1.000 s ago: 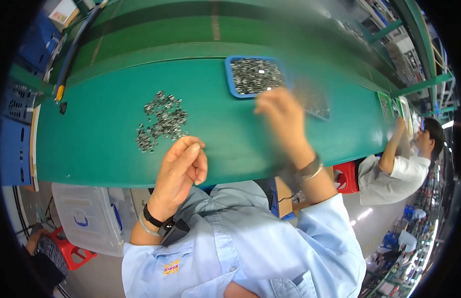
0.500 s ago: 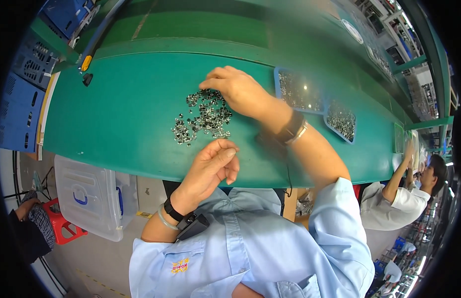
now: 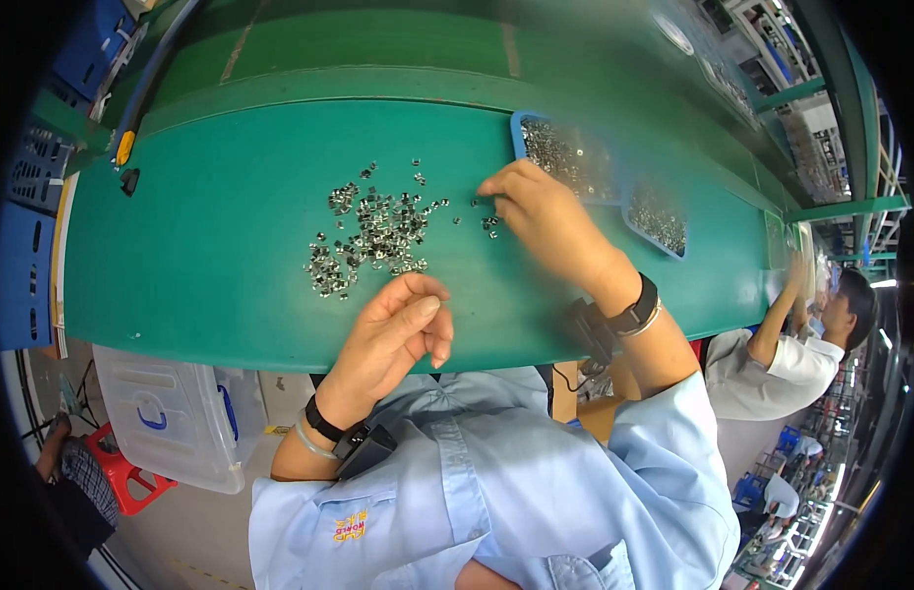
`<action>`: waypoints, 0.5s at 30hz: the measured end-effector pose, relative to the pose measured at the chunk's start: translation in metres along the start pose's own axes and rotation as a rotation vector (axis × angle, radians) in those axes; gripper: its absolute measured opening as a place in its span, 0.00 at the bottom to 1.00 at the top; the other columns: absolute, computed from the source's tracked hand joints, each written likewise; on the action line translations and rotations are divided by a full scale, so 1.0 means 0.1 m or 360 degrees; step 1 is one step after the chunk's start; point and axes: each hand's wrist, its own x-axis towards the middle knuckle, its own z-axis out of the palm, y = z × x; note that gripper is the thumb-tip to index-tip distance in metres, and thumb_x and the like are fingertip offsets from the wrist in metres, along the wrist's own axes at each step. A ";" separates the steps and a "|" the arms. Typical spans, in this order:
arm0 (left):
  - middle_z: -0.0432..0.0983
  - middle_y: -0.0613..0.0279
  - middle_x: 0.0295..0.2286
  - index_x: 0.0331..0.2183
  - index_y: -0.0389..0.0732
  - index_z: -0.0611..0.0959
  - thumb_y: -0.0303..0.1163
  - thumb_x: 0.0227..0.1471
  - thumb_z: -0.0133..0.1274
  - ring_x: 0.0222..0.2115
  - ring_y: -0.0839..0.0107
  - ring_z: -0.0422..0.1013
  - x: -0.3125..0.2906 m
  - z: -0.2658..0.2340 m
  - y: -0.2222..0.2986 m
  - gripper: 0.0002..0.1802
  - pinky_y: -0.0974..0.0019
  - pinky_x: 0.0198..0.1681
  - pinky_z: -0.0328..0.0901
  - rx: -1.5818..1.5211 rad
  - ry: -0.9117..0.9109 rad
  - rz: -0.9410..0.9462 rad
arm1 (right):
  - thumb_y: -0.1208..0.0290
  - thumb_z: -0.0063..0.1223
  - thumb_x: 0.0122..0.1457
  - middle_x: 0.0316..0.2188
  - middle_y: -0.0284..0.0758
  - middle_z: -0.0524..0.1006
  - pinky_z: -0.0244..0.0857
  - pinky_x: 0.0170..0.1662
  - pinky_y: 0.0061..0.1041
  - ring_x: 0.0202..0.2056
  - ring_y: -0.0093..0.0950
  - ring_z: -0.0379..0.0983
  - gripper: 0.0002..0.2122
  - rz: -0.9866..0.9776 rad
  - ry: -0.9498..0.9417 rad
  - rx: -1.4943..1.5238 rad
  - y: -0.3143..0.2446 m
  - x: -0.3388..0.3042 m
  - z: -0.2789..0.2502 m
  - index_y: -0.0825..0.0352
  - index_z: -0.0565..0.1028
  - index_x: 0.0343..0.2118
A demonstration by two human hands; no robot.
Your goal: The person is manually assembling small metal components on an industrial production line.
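A loose pile of small shiny metal pieces (image 3: 383,231), silver and dark, lies spread on the green table mat (image 3: 211,216). My right hand (image 3: 548,211) is to the right of the pile, low over the mat, its bent fingers apart. A few single pieces (image 3: 490,226) lie right by its fingertips. My left hand (image 3: 396,329) rests near the table's front edge, just below the pile, its fingers loosely curled and apart. No piece can be seen in either hand, though the right palm is hidden.
Behind my right hand stands a blue-rimmed tray (image 3: 519,133) of small metal parts, with a second tray (image 3: 664,248) beside it, both partly blurred. A yellow-tipped tool (image 3: 125,147) lies far left. A clear lidded box (image 3: 162,418) stands left below the table. A co-worker (image 3: 782,364) sits at right.
My right hand has moved right, away from the pile's far edge, and several pieces now lie scattered between the pile and that hand. My left hand keeps its pose. The whole view has shifted slightly.
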 end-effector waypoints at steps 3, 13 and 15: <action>0.70 0.58 0.20 0.40 0.38 0.71 0.30 0.60 0.42 0.19 0.72 0.65 0.00 0.01 -0.01 0.08 0.69 0.22 0.61 0.0031 0.0006 0.0037 | 0.79 0.49 0.54 0.33 0.39 0.71 0.66 0.40 0.31 0.37 0.38 0.71 0.06 0.0109 0.0014 -0.0135 0.07 -0.12 0.05 0.69 0.74 0.35; 0.71 0.60 0.23 0.39 0.38 0.72 0.29 0.59 0.44 0.21 0.72 0.67 -0.01 -0.01 -0.04 0.07 0.68 0.23 0.63 0.0010 -0.0104 0.0098 | 0.75 0.53 0.53 0.31 0.38 0.71 0.67 0.36 0.30 0.33 0.37 0.72 0.07 0.0135 0.0022 -0.0248 0.13 -0.30 0.13 0.67 0.75 0.35; 0.72 0.60 0.23 0.39 0.38 0.72 0.30 0.59 0.44 0.21 0.73 0.67 -0.02 0.01 -0.05 0.07 0.69 0.23 0.63 0.0037 -0.0081 0.0120 | 0.74 0.55 0.53 0.31 0.37 0.72 0.67 0.35 0.29 0.31 0.35 0.72 0.07 0.0082 0.0083 -0.0267 0.16 -0.31 0.15 0.67 0.75 0.35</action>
